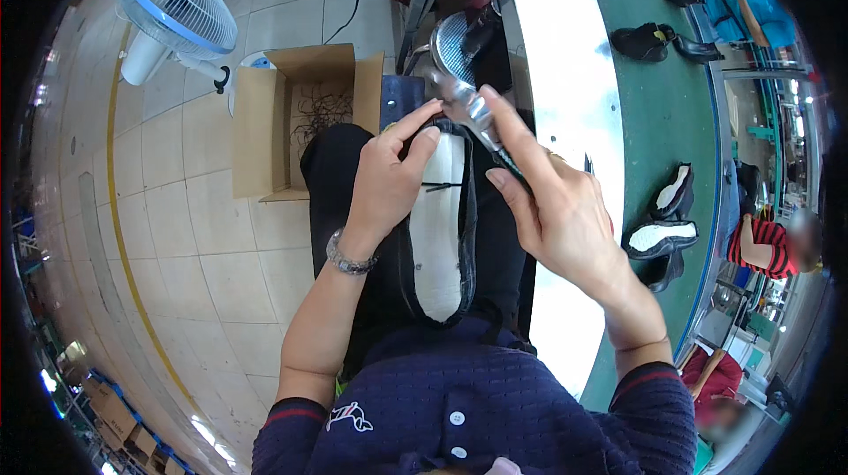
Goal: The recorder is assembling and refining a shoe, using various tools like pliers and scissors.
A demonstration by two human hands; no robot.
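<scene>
A black shoe lies bottom up on my lap, its pale insole board [439, 245] showing with a dark strip across it. My left hand [389, 170] grips its far end, thumb on the board and index finger stretched along the edge. Over that same end, my right hand [561, 210] is closed round a shiny metal hand tool [477, 117] with a dark handle. Motion smears the tool's head, so I cannot tell whether it is a hammer or pincers, nor whether it touches the shoe.
An open cardboard box [274, 126] with dark scraps stands left of my knees, with a fan [177, 11] beyond. To my right runs a metal bench [570, 77], then a green conveyor [649, 139] carrying shoes [662, 238]. Several people are at its far side.
</scene>
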